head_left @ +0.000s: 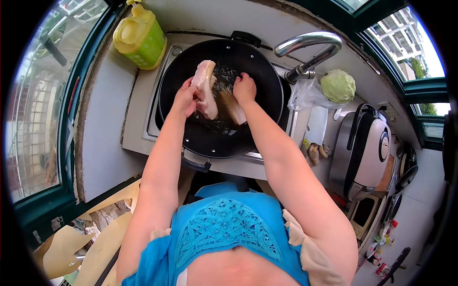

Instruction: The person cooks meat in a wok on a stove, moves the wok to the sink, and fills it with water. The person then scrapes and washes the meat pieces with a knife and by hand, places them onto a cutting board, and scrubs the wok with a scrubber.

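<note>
A large black wok (180, 133) with water in its bottom sits over the sink. Inside it, my left hand (185, 98) is closed on a thick slab of raw pork (204, 86), pale pink and white, held up on a slant. My right hand (244, 89) is over the right half of the wok, its fingers curled in. Whatever those fingers hold, if anything, is hidden. Between the hands lies a second brownish strip with a pale pink end (233, 108), blurred, in the water close to my right hand; it looks like meat too.
A curved chrome faucet (305, 47) rises behind the wok. On the right are a round green cabbage (338, 86) on a plastic bag, a cleaver (316, 125), some ginger-like roots (313, 153) and a rice cooker (361, 150). A yellow-green jug (140, 38) stands at the back left.
</note>
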`<state>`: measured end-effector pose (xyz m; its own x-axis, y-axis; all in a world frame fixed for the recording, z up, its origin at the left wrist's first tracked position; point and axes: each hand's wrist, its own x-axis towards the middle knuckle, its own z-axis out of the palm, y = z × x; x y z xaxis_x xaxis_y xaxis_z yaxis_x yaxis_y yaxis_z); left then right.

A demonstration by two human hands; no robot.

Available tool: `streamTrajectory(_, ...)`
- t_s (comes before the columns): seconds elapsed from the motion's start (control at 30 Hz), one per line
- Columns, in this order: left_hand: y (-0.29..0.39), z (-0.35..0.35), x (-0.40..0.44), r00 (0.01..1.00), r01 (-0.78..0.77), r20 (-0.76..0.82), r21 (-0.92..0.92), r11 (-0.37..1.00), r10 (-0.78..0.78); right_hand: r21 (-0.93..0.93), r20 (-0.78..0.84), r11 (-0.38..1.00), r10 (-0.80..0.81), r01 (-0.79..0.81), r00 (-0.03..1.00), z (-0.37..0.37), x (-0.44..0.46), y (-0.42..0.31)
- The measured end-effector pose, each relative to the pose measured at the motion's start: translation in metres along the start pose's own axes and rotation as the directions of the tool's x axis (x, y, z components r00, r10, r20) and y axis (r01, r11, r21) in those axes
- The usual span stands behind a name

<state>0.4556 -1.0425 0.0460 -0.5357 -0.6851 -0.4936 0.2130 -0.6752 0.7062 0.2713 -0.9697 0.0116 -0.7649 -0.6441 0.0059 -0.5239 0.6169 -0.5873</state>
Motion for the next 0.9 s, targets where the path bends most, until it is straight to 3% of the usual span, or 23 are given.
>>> streamTrajectory(0.03, 0.0, -0.002, 0.0, 1.0, -0.005, 0.008, -0.093, 0.996, 0.006, 0.052, 0.051, 0.999, -0.011, 0.008, 0.999, 0.007, -0.002, -0.006)
streamTrajectory(0.07, -0.001, -0.004, 0.001, 1.0, -0.007, 0.016, -0.187, 0.982, 0.01, 0.214, 0.21, 0.965, 0.108, -0.154, 0.972, 0.014, 0.0, -0.013)
streamTrajectory(0.1, -0.004, -0.007, 0.001, 1.0, -0.004, 0.023, -0.281, 0.96, 0.011, 0.539, 0.395, 0.744, 0.191, -0.395, 0.899, 0.019, -0.001, -0.016)
streamTrajectory(0.13, -0.011, -0.016, 0.006, 0.993, 0.026, 0.117, -0.363, 0.932, 0.018, 0.707, 0.584, 0.368, 0.179, -0.604, 0.792, 0.013, -0.007, -0.028)
streamTrajectory(0.17, -0.018, -0.022, 0.012, 0.991, 0.094, 0.121, -0.358, 0.929, -0.054, 0.682, 0.731, -0.075, 0.073, -0.727, 0.678, 0.005, -0.013, -0.042)
streamTrajectory(0.23, -0.031, -0.027, 0.022, 0.972, 0.228, 0.133, -0.358, 0.905, -0.193, 0.806, 0.565, 0.032, -0.341, -0.592, 0.751, -0.01, -0.035, -0.069)
streamTrajectory(0.27, -0.033, -0.015, 0.019, 0.977, 0.178, -0.084, -0.173, 0.969, -0.195, 0.872, 0.487, 0.213, -0.313, -0.44, 0.815, -0.005, -0.046, -0.084)
streamTrajectory(0.3, -0.032, -0.002, 0.008, 0.988, 0.144, -0.035, -0.201, 0.969, -0.153, 0.85, 0.275, 0.526, -0.481, 0.023, 0.833, -0.011, -0.052, -0.093)
streamTrajectory(0.33, -0.029, 0.01, -0.005, 0.985, 0.137, -0.075, -0.21, 0.968, -0.156, 0.624, 0.166, 0.689, -0.579, 0.37, 0.798, -0.004, -0.052, -0.091)
streamTrajectory(0.37, -0.028, 0.021, -0.013, 0.982, 0.128, -0.112, -0.218, 0.967, -0.155, 0.272, 0.103, 0.715, -0.687, 0.644, 0.719, -0.004, -0.049, -0.091)
streamTrajectory(0.4, -0.033, 0.028, -0.012, 0.991, 0.044, -0.114, -0.24, 0.97, -0.073, 0.091, 0.169, 0.722, -0.69, 0.686, 0.704, -0.008, -0.042, -0.086)
streamTrajectory(0.5, -0.035, 0.038, -0.008, 0.99, -0.006, -0.139, -0.237, 0.971, -0.028, 0.189, 0.08, 0.897, -0.42, 0.4, 0.904, 0.001, -0.04, -0.067)
streamTrajectory(0.53, -0.046, 0.033, 0.003, 0.997, -0.078, -0.024, -0.386, 0.919, 0.074, 0.168, 0.071, 0.869, -0.481, 0.465, 0.874, 0.003, -0.046, -0.058)
streamTrajectory(0.63, -0.042, 0.034, 0.022, 0.987, -0.06, -0.158, -0.411, 0.91, -0.006, 0.312, 0.086, 0.882, -0.397, 0.354, 0.914, -0.015, -0.088, -0.046)
streamTrajectory(0.67, -0.038, 0.037, 0.02, 0.982, -0.043, -0.186, -0.424, 0.905, -0.041, 0.35, 0.191, 0.909, -0.304, 0.224, 0.934, -0.035, -0.101, -0.048)
streamTrajectory(0.77, -0.046, 0.033, 0.024, 0.992, -0.009, -0.116, -0.418, 0.908, -0.043, 0.44, 0.238, 0.859, -0.394, 0.263, 0.888, -0.062, -0.103, -0.039)
streamTrajectory(0.8, -0.051, 0.032, 0.027, 0.997, -0.031, -0.077, -0.441, 0.897, -0.003, 0.506, 0.52, 0.847, -0.151, -0.16, 0.841, -0.072, -0.102, -0.042)
streamTrajectory(0.9, -0.044, 0.053, 0.005, 1.0, 0.012, 0.017, -0.453, 0.891, -0.005, 0.401, 0.405, 0.912, -0.263, 0.088, 0.876, -0.053, -0.082, -0.012)
